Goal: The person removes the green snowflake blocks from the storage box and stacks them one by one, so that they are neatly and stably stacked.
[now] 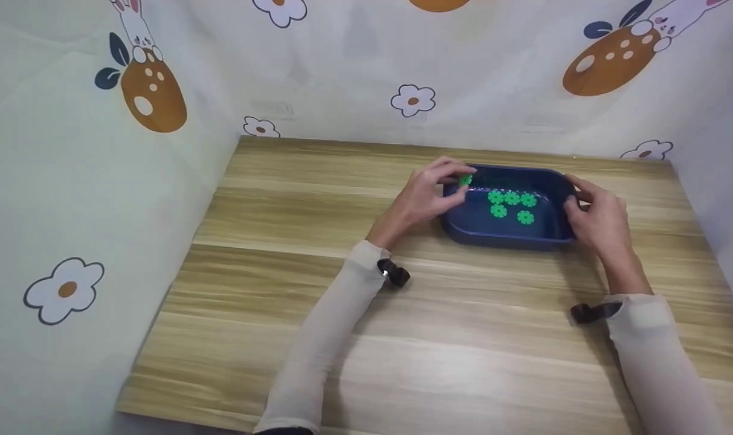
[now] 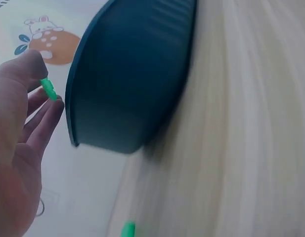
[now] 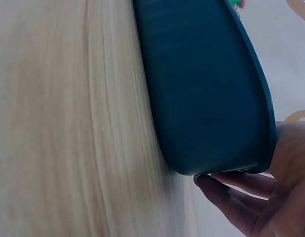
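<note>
A dark blue plastic basin [image 1: 505, 237] stands on the wooden table, with several green flower-shaped discs [image 1: 512, 198] lying flat on its floor. Over the basin's left end, my left hand [image 1: 429, 190] pinches another green disc [image 2: 49, 89] between thumb and fingertips. In the left wrist view this disc is seen edge-on, beside the basin's rim. My right hand [image 1: 602, 217] grips the basin's right end, thumb over the rim and fingers along the outside. From the right wrist, the fingers [image 3: 231, 200] show against the end wall; the thumb is hidden there.
The wood-grain table [image 1: 269, 290] runs to a pale cloth backdrop [image 1: 342, 78] printed with flowers and rabbits, behind and on both sides. A small green object [image 2: 127, 230] is cut off at the bottom of the left wrist view. Each wrist wears a black camera mount [image 1: 394, 273].
</note>
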Demonstrator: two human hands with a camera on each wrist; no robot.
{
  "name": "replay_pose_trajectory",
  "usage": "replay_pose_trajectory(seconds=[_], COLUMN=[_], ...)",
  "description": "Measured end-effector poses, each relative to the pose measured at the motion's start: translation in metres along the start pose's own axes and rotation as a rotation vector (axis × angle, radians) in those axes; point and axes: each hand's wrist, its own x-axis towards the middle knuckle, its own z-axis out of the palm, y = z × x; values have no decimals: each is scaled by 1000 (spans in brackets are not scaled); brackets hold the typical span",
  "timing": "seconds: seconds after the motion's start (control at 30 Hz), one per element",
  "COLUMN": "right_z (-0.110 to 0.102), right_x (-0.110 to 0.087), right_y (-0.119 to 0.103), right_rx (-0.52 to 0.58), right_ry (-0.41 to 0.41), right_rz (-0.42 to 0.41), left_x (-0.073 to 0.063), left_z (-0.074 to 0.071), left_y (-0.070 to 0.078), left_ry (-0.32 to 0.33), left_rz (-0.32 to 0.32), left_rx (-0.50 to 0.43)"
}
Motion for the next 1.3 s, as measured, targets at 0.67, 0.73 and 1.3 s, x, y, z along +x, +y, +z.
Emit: replay_pose_trajectory(seconds=[0.67, 0.73, 1.3], right_z=[-1, 0, -1], right_x=[-2, -1, 1], right_y=[1, 1, 1], right_rx=[-14, -4, 27], right_ry=[0, -7, -37], right_rz=[13, 15, 19], left_x=[-39, -42, -55], left_z=[-51, -55, -70], left_y=[-17, -17, -24], left_ry=[-75, -88, -290], left_rz=[-118, -167, -297], left_rx=[95, 102, 317])
